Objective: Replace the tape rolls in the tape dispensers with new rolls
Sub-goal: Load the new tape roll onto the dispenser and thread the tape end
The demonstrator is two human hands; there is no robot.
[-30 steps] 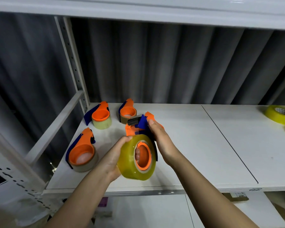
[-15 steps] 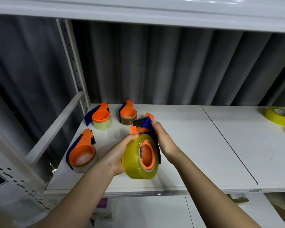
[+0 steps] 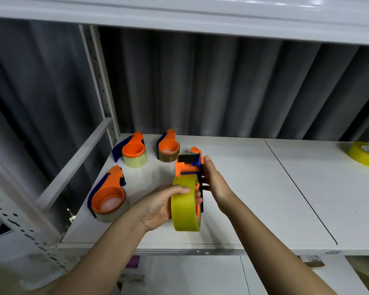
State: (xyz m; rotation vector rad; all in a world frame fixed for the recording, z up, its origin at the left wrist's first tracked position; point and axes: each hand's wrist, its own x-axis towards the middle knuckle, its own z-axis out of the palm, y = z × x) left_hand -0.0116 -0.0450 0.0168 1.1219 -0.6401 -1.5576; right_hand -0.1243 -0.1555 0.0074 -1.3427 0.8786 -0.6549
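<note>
Yellow roll (image 3: pixel 184 206) now edge-on; left hand (image 3: pixel 158 206) grips it; right hand (image 3: pixel 214 180) clasps dispenser (image 3: pixel 189 167)

Two bare hands hold an orange-and-blue tape dispenser (image 3: pixel 189 165) above a white shelf (image 3: pixel 254 199); the left hand (image 3: pixel 160 206) grips its yellow tape roll (image 3: pixel 184 206); the right hand (image 3: pixel 215 180) grips its frame. Three more dispensers (image 3: pixel 109 194) sit at left.

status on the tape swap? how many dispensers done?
Done: none clearly. In hand: left hand holds a full yellow tape roll on the orange-and-blue dispenser, gripped by the right hand. Left: three shelf dispensers carry thin rolls.
</note>
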